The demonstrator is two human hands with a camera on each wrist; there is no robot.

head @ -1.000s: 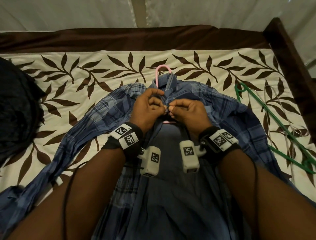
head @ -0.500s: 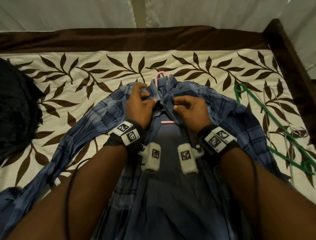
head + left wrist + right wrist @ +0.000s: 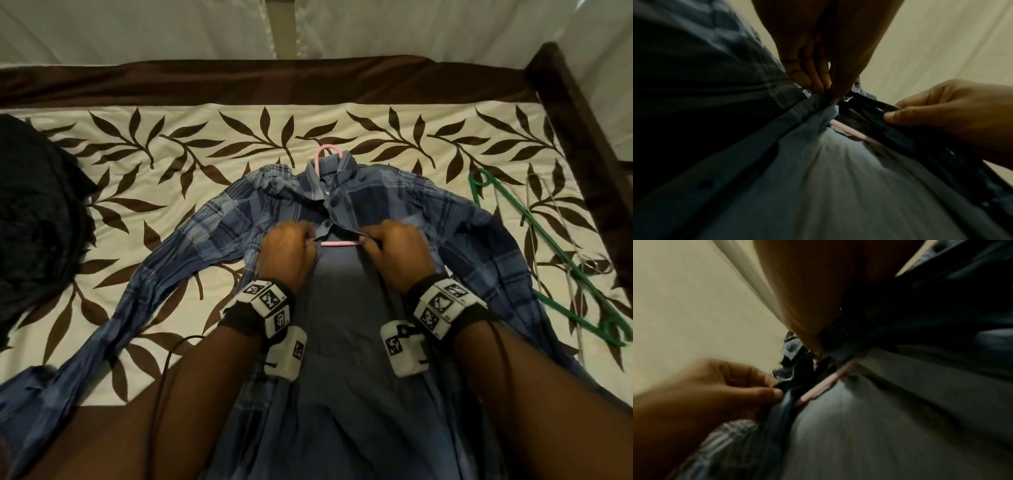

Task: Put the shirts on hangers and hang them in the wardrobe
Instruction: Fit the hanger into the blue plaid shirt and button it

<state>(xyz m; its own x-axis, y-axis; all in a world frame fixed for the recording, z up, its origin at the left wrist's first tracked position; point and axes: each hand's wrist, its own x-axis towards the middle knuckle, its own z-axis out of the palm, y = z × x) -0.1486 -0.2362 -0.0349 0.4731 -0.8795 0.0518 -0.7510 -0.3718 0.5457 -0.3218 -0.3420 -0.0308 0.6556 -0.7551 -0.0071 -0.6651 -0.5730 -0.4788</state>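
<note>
A blue plaid shirt [image 3: 404,205] lies spread on the bed over a pink hanger [image 3: 327,150]. The hanger's hook sticks out past the collar and its bar [image 3: 339,243] shows in the open front. My left hand [image 3: 289,250] pinches the left front edge of the shirt [image 3: 818,97] between thumb and fingers. My right hand [image 3: 394,248] pinches the right front edge [image 3: 869,105] just above the pink bar [image 3: 851,131]. The top button near the collar looks fastened. In the right wrist view both hands hold the dark shirt edges on either side of the pink bar [image 3: 822,386].
A green hanger [image 3: 548,257] and thin wire hangers [image 3: 541,219] lie on the leaf-patterned bedspread [image 3: 171,164] at the right. A dark pile of clothing [image 3: 37,222] sits at the left edge. The dark wooden bed frame [image 3: 582,120] runs along the right.
Both hands have moved down from the collar along the shirt's front and now pinch the two front edges at the level of the hanger's bar. The shirt's collar area now lies closed.
</note>
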